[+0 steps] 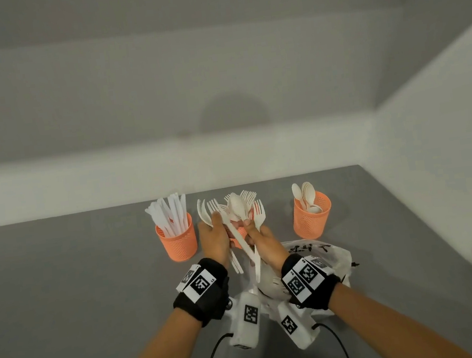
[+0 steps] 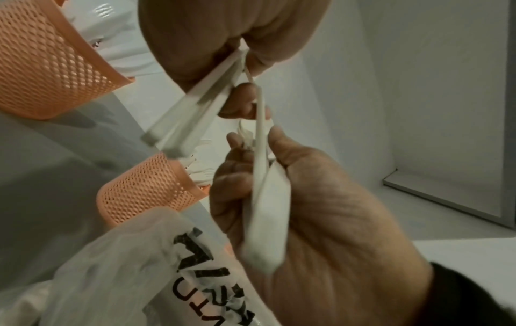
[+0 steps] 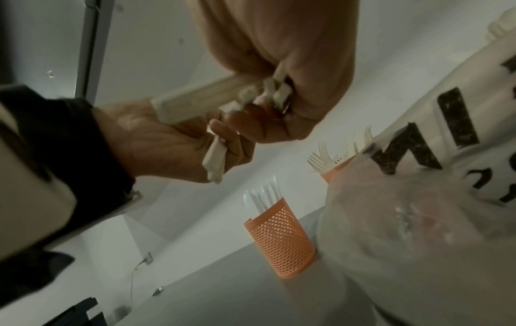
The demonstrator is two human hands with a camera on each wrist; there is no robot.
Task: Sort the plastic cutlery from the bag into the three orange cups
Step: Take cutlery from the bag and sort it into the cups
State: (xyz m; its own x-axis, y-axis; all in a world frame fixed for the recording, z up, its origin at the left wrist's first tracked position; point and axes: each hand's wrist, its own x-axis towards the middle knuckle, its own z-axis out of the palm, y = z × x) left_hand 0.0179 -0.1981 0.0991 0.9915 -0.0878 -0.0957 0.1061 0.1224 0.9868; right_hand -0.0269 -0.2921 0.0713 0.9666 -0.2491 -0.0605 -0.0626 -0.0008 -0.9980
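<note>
Both hands are raised over the grey table, in front of the middle orange cup, which holds forks and is mostly hidden. My left hand grips a bunch of white cutlery, with a fork and a spoon showing. My right hand pinches a spoon and a fork by their handles. The handles cross between the hands. The left cup holds knives and the right cup holds spoons. The bag lies under my right wrist.
White walls close off the table at the back and on the right. The bag sits close to the knife cup in the right wrist view. Black cables hang from the wrist cameras over the table's near edge.
</note>
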